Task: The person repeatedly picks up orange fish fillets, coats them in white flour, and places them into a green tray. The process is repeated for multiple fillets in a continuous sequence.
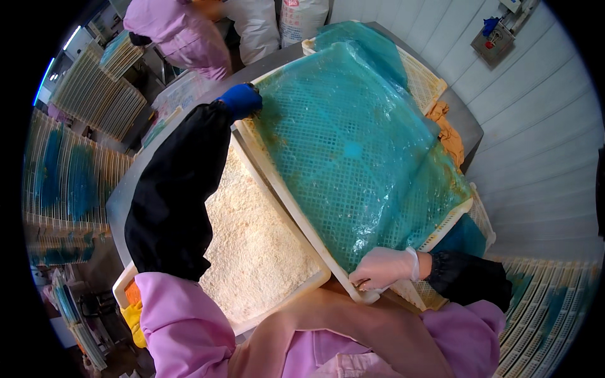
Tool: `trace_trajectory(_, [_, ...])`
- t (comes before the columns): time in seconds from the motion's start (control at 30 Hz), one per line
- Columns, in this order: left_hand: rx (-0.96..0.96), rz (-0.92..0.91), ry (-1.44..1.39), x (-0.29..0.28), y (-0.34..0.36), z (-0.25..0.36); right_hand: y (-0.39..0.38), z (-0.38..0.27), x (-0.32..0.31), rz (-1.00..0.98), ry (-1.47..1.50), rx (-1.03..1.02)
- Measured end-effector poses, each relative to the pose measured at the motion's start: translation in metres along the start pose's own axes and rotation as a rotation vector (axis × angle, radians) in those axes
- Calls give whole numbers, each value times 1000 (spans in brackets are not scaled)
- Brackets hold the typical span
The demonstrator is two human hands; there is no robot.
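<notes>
A blue-green plastic sheet (328,120) lies wrinkled over a white lattice tray (293,208). My left hand (241,101), in a blue glove, is closed at the far left corner, gripping the sheet's edge beside the tray rim. At the near corner my right hand (384,267), in a thin pale glove, has its fingers pinched on the sheet's edge, close against the rim. To the left, partly under my left arm, a shallow white tray (322,277) holds pale, coarse crumbs (252,242).
Metal table (120,201) beneath the trays. Another tray (421,80) and an orange cloth (447,132) lie beyond. Stacked trays stand left (97,94) and lower right (548,315). A pink-clothed person (183,34) is at far left, near white sacks (302,22). A pale wall (529,126) bounds the right.
</notes>
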State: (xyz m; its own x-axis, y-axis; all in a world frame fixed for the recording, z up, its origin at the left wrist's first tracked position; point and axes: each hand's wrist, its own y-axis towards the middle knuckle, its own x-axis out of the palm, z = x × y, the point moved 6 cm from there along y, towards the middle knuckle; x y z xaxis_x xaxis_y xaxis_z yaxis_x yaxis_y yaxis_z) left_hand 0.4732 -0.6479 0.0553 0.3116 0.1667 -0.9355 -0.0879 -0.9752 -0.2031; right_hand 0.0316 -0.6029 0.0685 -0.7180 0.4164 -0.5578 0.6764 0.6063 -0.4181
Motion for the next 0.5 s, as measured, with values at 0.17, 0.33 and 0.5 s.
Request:
trace_trajectory(0.17, [-421, -156, -302, 27, -9, -24, -21, 2, -36, 269, 44, 25])
trace_trajectory(0.33, [-234, -420, 188, 30, -6, -11, -129, 51, -71, 851, -736, 838])
trace_trajectory(0.5, [-350, -343, -29, -12, 15, 8, -156, 76, -39, 584, -599, 971])
